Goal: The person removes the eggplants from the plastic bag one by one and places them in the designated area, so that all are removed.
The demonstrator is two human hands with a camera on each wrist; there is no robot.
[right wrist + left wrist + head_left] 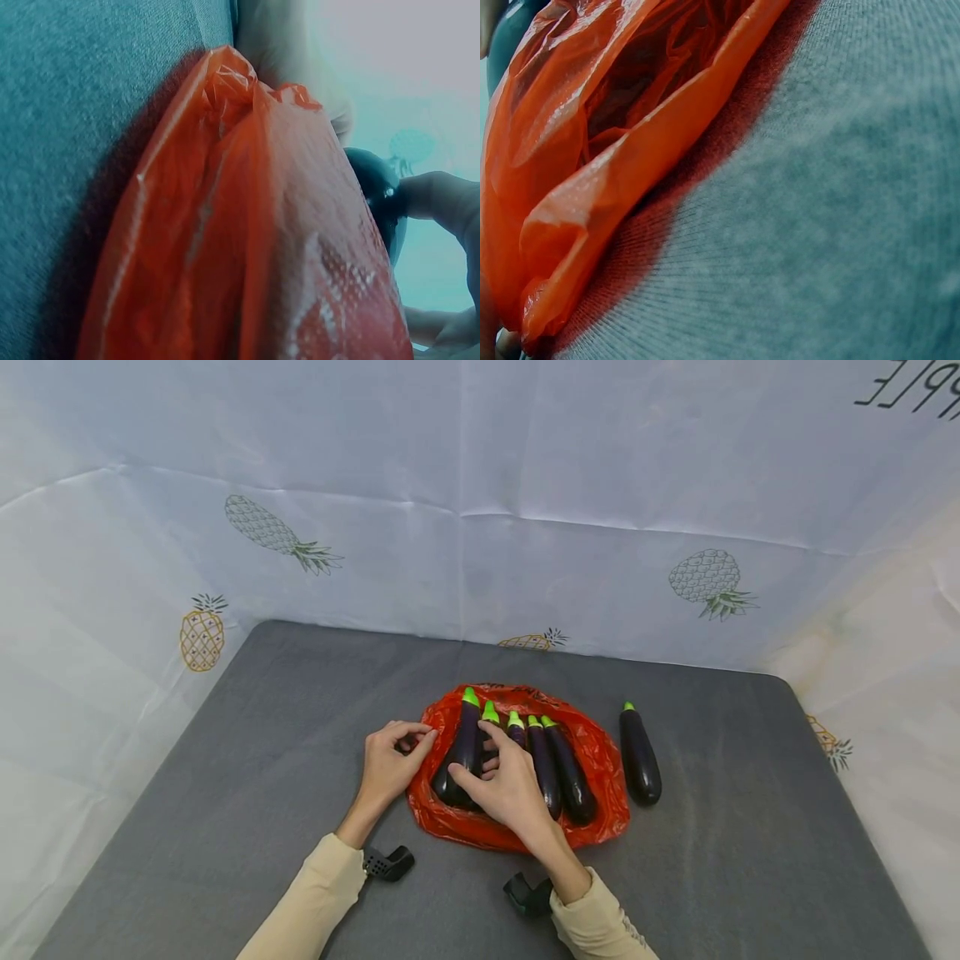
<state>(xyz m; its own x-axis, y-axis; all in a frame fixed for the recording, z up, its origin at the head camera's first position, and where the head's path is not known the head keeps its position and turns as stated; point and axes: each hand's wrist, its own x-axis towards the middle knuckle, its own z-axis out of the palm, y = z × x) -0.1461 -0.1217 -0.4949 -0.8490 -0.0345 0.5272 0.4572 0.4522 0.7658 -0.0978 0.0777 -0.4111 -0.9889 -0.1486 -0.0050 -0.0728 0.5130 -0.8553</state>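
Observation:
A red plastic bag [600,814] lies spread wide on the table with several eggplants on it, dark purple with bright green stem ends. At its left edge my left hand [392,760] pinches the plastic between thumb and fingers. My right hand [510,781] reaches over the bag, its thumb against the leftmost eggplant [467,735] and its curled fingers along that eggplant's right side. Partly hidden behind this hand are the neighbouring eggplants. In the right wrist view the thumb [435,196] touches the glossy eggplant [371,176], beyond the raised bag edge [255,187].
One more eggplant [640,756] lies outside the bag, to its right. The table has a grey cloth top [750,827]. Behind it and at both sides hang pale curtains [420,568] printed with pineapples. A black wrist device sits on each arm.

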